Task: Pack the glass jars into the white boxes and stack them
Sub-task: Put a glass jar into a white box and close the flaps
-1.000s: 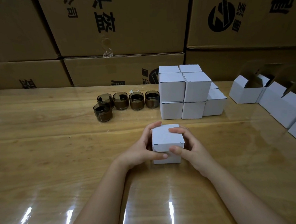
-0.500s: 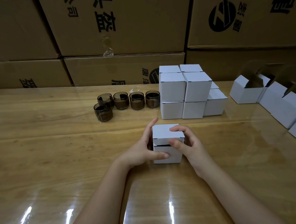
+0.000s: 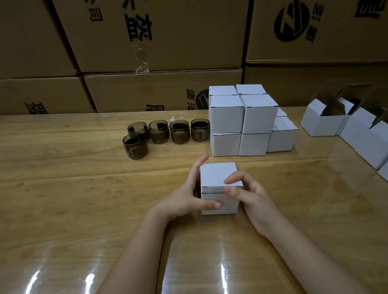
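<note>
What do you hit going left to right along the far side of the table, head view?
Glass jars → stack of closed white boxes → open white boxes. Skipped: the white box held by left hand and right hand, which overlaps the stack's span.

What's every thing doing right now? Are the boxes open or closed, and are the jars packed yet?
box in hands: upright on the table, lid almost shut, thin gap at the front.
left hand: grips the box's left side and front.
right hand: pinches the lid's front edge.
glass jars: five, upright, unpacked.
stacked boxes: closed.
boxes at right: open, flaps up.
</note>
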Demonstrator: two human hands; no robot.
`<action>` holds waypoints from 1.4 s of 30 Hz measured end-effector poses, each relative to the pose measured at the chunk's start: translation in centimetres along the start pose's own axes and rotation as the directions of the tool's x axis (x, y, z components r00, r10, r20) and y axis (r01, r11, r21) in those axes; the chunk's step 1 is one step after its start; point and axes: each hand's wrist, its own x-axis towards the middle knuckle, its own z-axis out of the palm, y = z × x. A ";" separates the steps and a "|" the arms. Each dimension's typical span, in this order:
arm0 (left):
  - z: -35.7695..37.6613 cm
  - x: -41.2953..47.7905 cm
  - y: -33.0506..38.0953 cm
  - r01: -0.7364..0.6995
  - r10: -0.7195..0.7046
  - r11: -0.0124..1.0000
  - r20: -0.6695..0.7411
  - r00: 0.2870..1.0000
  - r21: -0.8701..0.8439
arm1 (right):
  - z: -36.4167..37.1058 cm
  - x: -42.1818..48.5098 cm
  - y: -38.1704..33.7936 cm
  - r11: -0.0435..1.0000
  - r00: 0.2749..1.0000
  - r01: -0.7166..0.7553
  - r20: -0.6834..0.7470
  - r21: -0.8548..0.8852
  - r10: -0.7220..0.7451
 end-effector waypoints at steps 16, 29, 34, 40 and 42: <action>0.4 -0.3 1.0 0.018 -0.018 1.000 -0.046 0.999 -0.015 | 0.1 0.1 0.3 0.987 0.999 0.010 -0.046 -0.161 -0.017; 0.5 -0.2 1.1 0.024 -0.024 1.000 -0.037 0.999 -0.014 | 0.1 0.1 0.1 0.980 0.999 0.021 -0.025 -0.197 -0.026; 0.5 -0.3 1.2 0.021 -0.022 1.000 -0.041 0.999 -0.014 | 0.1 0.2 0.2 0.982 0.999 0.028 -0.031 -0.185 -0.035; 0.5 -0.3 1.2 0.026 -0.027 0.999 -0.042 0.999 -0.025 | 0.1 0.1 0.2 0.989 0.999 0.013 -0.048 -0.149 -0.020; 0.6 -0.2 1.1 0.021 -0.022 0.999 -0.046 0.999 -0.029 | 0.2 0.1 0.1 0.993 0.999 0.007 -0.049 -0.116 -0.012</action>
